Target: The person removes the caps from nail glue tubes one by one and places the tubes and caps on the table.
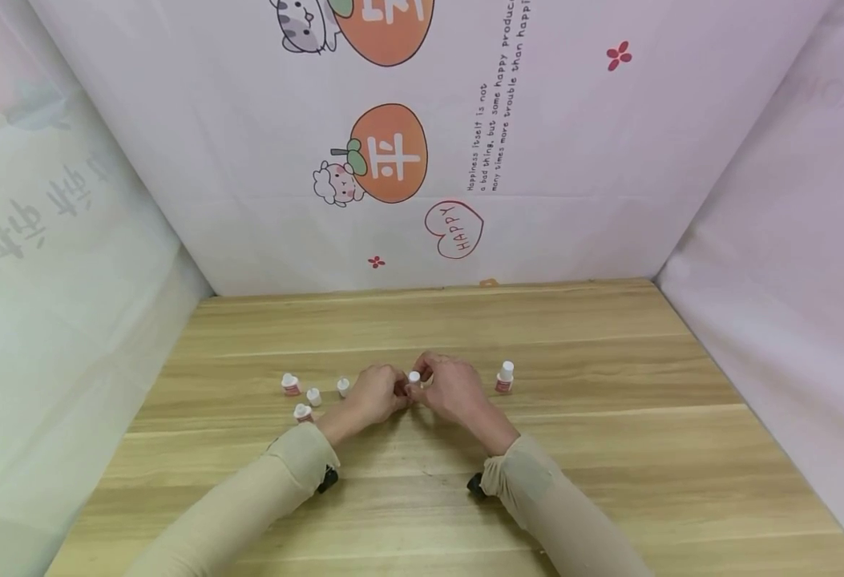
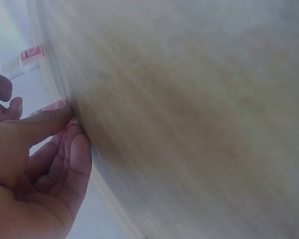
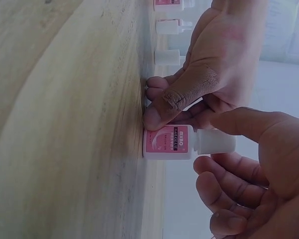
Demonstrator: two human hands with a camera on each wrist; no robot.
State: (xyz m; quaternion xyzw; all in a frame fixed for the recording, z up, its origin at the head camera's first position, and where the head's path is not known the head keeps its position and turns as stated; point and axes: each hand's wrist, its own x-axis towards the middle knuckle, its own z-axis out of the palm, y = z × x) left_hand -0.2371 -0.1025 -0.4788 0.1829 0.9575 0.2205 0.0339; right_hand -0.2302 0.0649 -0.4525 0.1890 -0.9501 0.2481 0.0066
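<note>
A small nail glue bottle (image 3: 169, 142) with a pink label and white cap (image 3: 214, 142) stands upright on the table between both hands. My left hand (image 1: 378, 391) pinches it low down near its base; in the right wrist view, the left thumb (image 3: 159, 117) lies against the label's edge. At the top, my right hand (image 1: 452, 389) holds the white cap between thumb and fingers. The left wrist view shows the left hand (image 2: 45, 169) covering most of the bottle, only a strip of pink label (image 2: 55, 105) showing.
Left of the hands stand two pink-labelled bottles (image 1: 290, 385) (image 1: 303, 413) with white tops and two small white pieces (image 1: 313, 397) (image 1: 343, 387) that look like caps. To the right stands another capped bottle (image 1: 505, 377). White printed cloth (image 1: 551, 200) walls the wooden table (image 1: 422, 320).
</note>
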